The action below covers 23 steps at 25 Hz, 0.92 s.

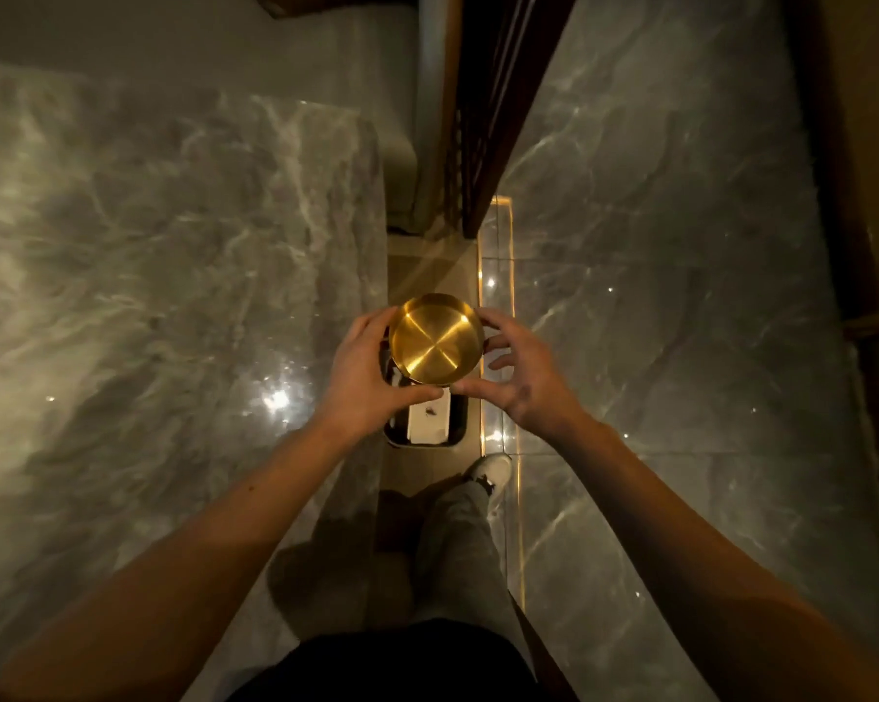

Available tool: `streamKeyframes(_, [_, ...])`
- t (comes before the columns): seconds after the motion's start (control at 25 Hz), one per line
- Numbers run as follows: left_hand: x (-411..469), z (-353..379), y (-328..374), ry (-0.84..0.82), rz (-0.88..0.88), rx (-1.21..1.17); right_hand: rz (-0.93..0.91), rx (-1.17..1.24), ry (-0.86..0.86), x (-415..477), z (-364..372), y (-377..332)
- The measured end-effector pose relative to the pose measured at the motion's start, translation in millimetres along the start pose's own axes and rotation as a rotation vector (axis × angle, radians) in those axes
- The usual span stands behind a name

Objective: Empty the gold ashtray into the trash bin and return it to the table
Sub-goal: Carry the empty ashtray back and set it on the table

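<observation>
A round gold ashtray (pixel 436 340) is held in the air between both hands, its shiny inner face turned up toward me and looking bare. My left hand (pixel 364 369) grips its left rim and lower edge with thumb and fingers. My right hand (pixel 515 369) holds its right and lower rim, fingers partly spread. Directly below the ashtray stands a small dark trash bin (pixel 424 428) on the floor, with white paper inside. The ashtray hides the bin's far part.
A grey marble table top (pixel 148 276) fills the left side. A second marble surface (pixel 680 276) lies to the right, with a lit gold strip (pixel 498 276) along its edge. Dark wooden furniture (pixel 498 93) stands ahead. My leg and white shoe (pixel 490 473) are in the narrow gap.
</observation>
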<state>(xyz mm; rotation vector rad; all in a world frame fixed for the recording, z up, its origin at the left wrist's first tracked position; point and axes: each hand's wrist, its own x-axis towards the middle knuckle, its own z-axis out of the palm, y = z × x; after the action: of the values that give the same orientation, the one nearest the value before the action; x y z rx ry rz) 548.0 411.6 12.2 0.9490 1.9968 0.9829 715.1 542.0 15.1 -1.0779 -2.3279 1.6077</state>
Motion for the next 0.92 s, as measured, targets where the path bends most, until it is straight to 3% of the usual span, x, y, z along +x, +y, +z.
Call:
streamKeyframes(0.24, [-45,-102,-36,0.063,0.066,-0.075,-0.202,-0.164,0.043,-1,81,-75])
streamKeyframes(0.44, [-77,-167,-56,0.140,0.097,-0.098,-0.144,-0.129,-0.022,5,133,-128])
streamKeyframes(0.72, [-114,-205,-59,0.334,0.032,-0.068,-0.210,-0.126,-0.124,11,163,-172])
streamKeyframes(0.92, [-127,-228,-66,0.372,0.009,-0.075,-0.250,-0.124,-0.139,14,183,-192])
